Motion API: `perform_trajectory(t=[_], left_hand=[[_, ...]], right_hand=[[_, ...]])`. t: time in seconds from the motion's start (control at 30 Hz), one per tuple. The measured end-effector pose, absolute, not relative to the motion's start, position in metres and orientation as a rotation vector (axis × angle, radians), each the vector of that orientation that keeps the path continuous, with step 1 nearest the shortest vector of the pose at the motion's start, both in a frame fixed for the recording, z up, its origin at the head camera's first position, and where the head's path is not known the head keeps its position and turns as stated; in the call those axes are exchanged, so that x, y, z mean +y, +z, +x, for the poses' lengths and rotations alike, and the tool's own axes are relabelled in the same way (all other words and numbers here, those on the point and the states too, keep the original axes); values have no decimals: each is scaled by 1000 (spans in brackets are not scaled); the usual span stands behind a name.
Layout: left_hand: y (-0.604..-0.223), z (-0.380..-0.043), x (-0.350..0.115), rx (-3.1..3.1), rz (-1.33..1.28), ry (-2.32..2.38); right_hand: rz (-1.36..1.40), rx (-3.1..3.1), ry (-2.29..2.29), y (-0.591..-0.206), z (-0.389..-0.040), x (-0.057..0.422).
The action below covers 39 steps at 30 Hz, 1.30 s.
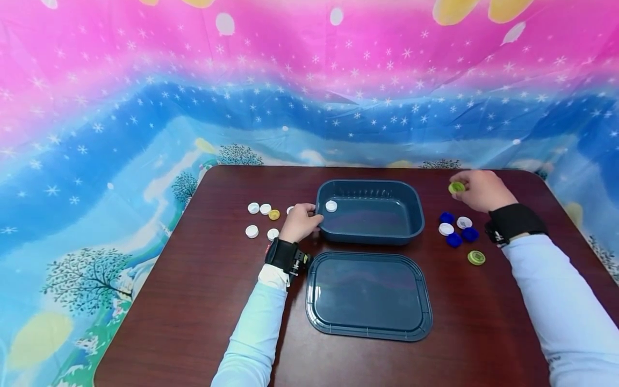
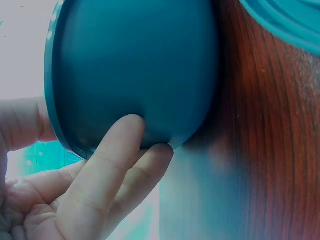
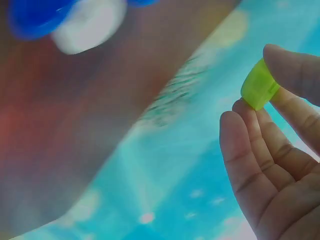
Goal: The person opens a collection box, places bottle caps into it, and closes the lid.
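Note:
My left hand (image 1: 301, 221) grips the left end of a dark grey plastic box (image 1: 369, 239), thumb at the rim and fingers against the outer wall (image 2: 135, 65). Inside the box, near its left end, lies one white bottle cap (image 1: 331, 206). At the far right of the table my right hand (image 1: 481, 191) pinches a yellow-green bottle cap (image 3: 260, 85) between thumb and fingertips, raised above the tabletop. Just nearer than that hand sits a group of blue caps (image 1: 453, 239) and white caps (image 1: 464, 222), with another yellow-green cap (image 1: 476, 258) closer to me.
The box's dark grey lid (image 1: 369, 295) lies flat in front of it. Left of the box are several white caps (image 1: 252, 231) and a yellow cap (image 1: 274, 215), some partly behind my left hand. A printed cloth (image 1: 309, 107) hangs along the table's back edge.

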<state>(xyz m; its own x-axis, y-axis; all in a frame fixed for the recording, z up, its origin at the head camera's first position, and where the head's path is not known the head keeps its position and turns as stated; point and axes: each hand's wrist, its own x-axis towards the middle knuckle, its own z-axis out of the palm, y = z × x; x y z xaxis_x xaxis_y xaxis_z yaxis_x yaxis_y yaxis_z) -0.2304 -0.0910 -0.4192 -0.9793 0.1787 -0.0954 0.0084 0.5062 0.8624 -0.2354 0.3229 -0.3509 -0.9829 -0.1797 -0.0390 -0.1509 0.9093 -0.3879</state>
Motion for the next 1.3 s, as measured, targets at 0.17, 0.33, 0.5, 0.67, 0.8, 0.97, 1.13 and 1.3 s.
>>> perform_trajectory(t=[0.17, 0.33, 0.5, 0.67, 0.8, 0.97, 1.13, 1.3], left_hand=[[-419, -231, -91, 2575, 160, 1470], [-419, -230, -91, 2570, 157, 1468], [-420, -231, -92, 2556, 158, 1488], [-419, -230, -92, 2562, 174, 1489], [-419, -230, -91, 2575, 180, 1479], [-419, -230, -91, 2575, 183, 1478], [-419, -231, -92, 2574, 177, 1470], [-419, -231, -92, 2555, 172, 1481]], right_hand=[[-365, 2996, -613, -331, -247, 282], [-474, 3003, -584, -317, -256, 244], [-563, 2973, -552, -313, -267, 208], [-639, 2917, -511, -322, -277, 179], [-681, 2863, -471, -334, -284, 157], [-687, 2803, -433, -351, -290, 134], [-697, 2758, -428, -368, -291, 117], [-685, 2748, -408, -385, -296, 108]])
